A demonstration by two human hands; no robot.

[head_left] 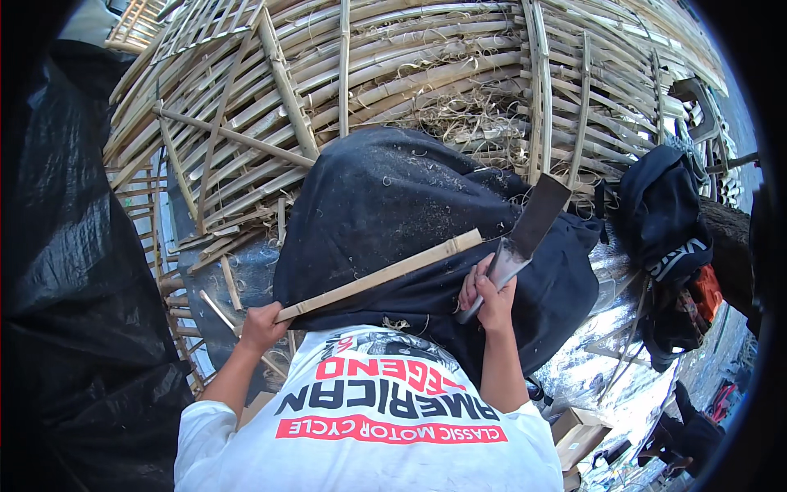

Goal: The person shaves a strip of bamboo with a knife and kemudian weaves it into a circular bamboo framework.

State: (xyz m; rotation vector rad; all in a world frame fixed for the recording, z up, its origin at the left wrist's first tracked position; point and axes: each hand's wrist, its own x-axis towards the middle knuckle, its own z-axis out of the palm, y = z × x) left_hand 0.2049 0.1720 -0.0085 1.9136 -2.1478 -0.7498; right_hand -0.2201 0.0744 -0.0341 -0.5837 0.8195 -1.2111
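Plainly, the head view shows a bamboo strip (381, 273) slanting up to the right above the dark cloth (369, 197) over the person's lap. The left hand (262, 327) is closed around the strip's lower end, fingers curled in. The right hand (492, 297) wraps the handle of a broad-bladed knife (543, 215), its blade pointing up and away, just beside the strip's far end; whether the edge meets the bamboo, I cannot tell. Beyond the cloth, curled shavings (484, 115) lie on bamboo slats (418, 82), and a black bag (668, 205) sits off to the right.

Judging by this, the step in hand looks like trimming or shaving the strip. A next stroke would call for a firm left grip, the blade laid shallow along the bamboo, and the edge directed clear of the left fingers.
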